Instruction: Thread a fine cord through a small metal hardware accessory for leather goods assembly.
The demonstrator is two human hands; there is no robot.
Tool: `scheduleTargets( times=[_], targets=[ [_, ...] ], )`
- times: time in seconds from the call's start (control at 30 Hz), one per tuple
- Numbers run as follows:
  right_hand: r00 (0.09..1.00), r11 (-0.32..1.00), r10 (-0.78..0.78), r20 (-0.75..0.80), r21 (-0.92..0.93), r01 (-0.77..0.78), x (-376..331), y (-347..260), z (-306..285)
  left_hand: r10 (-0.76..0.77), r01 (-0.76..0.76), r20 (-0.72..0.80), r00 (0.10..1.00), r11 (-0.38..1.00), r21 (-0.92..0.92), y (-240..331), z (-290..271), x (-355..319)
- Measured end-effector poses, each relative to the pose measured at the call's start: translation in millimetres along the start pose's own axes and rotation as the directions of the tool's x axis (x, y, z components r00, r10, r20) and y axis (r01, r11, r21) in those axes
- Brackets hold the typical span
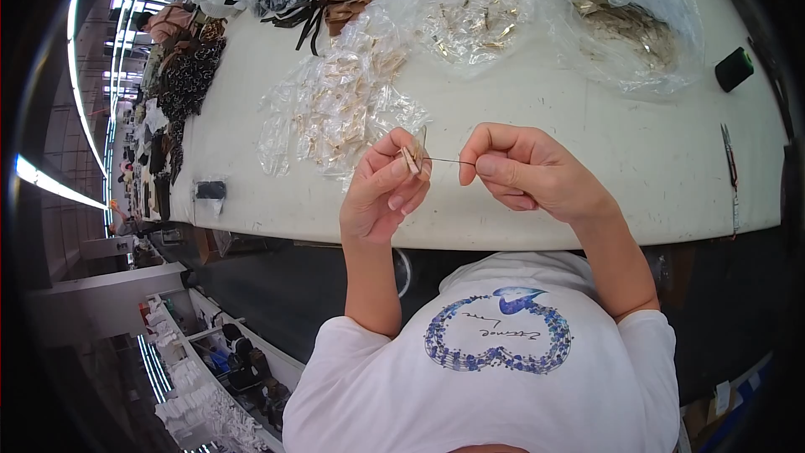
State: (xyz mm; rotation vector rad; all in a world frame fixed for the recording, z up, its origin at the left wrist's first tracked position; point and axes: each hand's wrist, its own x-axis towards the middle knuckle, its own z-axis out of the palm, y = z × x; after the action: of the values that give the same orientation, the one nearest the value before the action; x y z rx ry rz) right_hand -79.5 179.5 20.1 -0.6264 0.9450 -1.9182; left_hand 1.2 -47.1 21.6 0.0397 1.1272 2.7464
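Above the near part of the table, my left hand pinches a small flat beige-and-gold piece between thumb and fingers. A thin dark thread runs from that piece across to my right hand. There its end lies between my closed thumb and forefinger, with the other fingers curled under. The line looks taut and nearly level. What the piece is exactly cannot be made out, since my fingers cover part of it.
Beyond my hands lie clear plastic bags of small gold pieces on the pale table. A fuller bag is at the far right, near a black thread spool. Slim snips rest by the right edge. Dark straps lie far left.
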Motion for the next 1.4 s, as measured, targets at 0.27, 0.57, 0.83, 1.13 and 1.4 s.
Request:
scheduleTargets(
  times=[0.27,0.57,0.83,1.13,1.4],
  targets=[
    [0.994,0.958,0.069,-0.082,0.285,-0.043,10,10,-13,-0.064,0.066,0.019,0.998,0.974,-0.217,-18,3,12],
    [0.983,0.969,0.006,-0.181,-0.242,-0.051,0,-2,-2,0.073,-0.077,-0.062,0.995,0.994,-0.071,-8,1,7],
    [0.974,0.966,0.054,-0.218,-0.235,-0.106,-7,1,-11,-0.042,0.03,-0.065,0.997,0.984,-0.174,-21,-14,2],
    [0.967,0.976,0.065,-0.247,-0.187,-0.113,2,3,-10,-0.03,0.003,-0.146,0.989,0.984,-0.178,-22,-19,4],
    [0.962,0.858,-0.004,-0.273,-0.495,-0.137,-14,9,-26,-0.047,-0.008,-0.113,0.993,0.894,-0.448,-25,-25,0]
  ],
)
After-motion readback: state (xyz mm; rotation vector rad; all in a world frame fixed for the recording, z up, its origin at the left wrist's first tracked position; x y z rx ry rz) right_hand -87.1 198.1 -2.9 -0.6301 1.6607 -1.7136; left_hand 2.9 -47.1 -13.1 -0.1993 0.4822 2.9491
